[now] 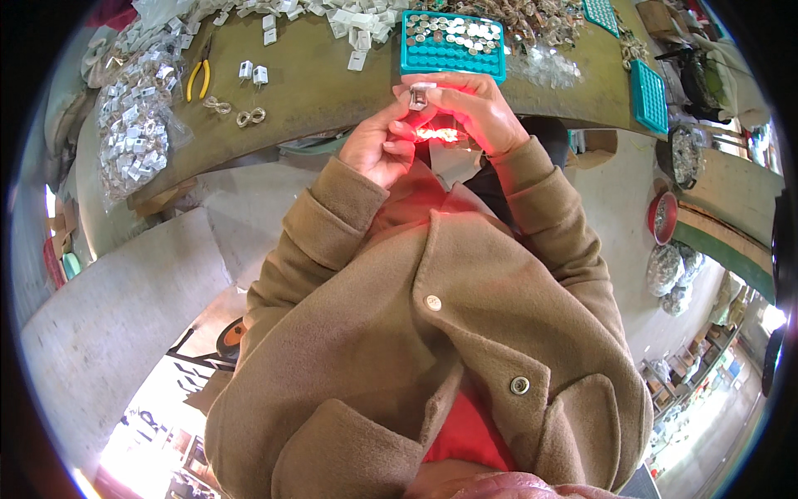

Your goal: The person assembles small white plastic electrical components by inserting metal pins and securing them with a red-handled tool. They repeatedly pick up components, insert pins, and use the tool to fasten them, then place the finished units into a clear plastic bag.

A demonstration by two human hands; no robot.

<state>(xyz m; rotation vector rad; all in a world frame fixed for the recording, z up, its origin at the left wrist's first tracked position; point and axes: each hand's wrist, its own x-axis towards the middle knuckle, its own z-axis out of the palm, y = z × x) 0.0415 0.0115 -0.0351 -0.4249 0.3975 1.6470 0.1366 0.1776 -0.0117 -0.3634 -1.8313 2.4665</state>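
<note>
In front of my chest, at the near edge of the table, both hands hold a small white battery box point(418, 98) with an open-looking compartment. My left hand point(381, 148) pinches it from the left, its other fingers curled. My right hand point(482, 110) grips its right side, with the thumb close to the opening. A bunch of string lights point(438, 134) glows bright red just below, between the two hands. Beyond my fingers sits a teal tray point(453, 70), partly filled with round silvery coin cells point(465, 33).
Yellow-handled pliers point(199, 76), two white boxes point(253, 73) and coiled wires point(251, 117) lie on the left. A clear bag point(137, 137) holds many white boxes. More white boxes point(357, 29) and tangled wires point(532, 21) cover the back. Another teal tray point(649, 96) stands right.
</note>
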